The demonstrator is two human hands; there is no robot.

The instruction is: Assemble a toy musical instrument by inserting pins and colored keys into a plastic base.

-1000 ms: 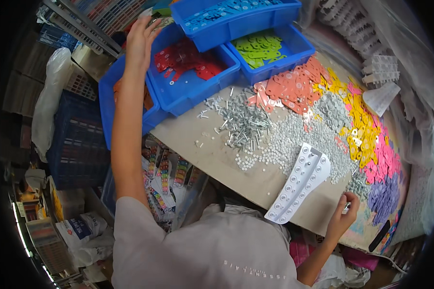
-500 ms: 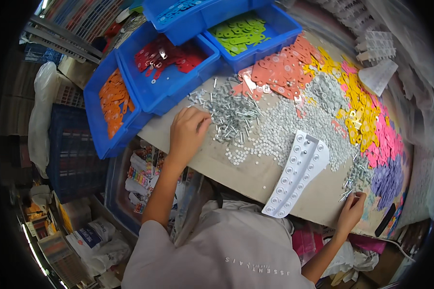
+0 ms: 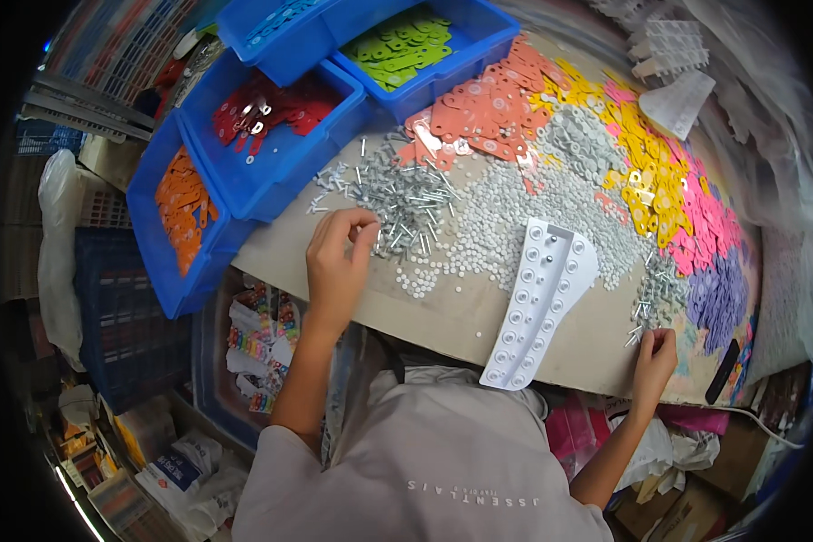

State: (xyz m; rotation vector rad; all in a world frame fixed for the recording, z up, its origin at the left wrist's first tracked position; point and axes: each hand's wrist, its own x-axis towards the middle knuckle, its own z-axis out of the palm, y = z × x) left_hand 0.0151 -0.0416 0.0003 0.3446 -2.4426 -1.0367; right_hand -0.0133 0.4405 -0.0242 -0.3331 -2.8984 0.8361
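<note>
My left hand (image 3: 339, 266) is closed, thumb and index finger pinched at the near left edge of a heap of silver metal pins (image 3: 402, 203). Whatever lies between those fingertips is too small to make out. On the right, my right hand (image 3: 657, 361) is also closed in a pinch, just below a smaller pin heap (image 3: 658, 294); its fingertips hide any content. Between the hands lies a white plastic jig (image 3: 535, 312), slanted, its near end at the table edge. Round cups line both its sides, and a couple of pins stand in its far end.
Small white discs (image 3: 506, 221) spread beyond the jig. Flat coral pieces (image 3: 488, 113), yellow pieces (image 3: 655, 194), pink pieces (image 3: 709, 230) and purple pieces (image 3: 718, 303) lie heaped behind. Blue bins (image 3: 280, 194) with coloured pieces stand at the left. A dark bar (image 3: 723, 370) lies at far right.
The whole view has shifted a little. Relative to the large pin heap, my left hand has drawn slightly nearer to me and its fingers have closed further. My right hand stays by the small heap.
</note>
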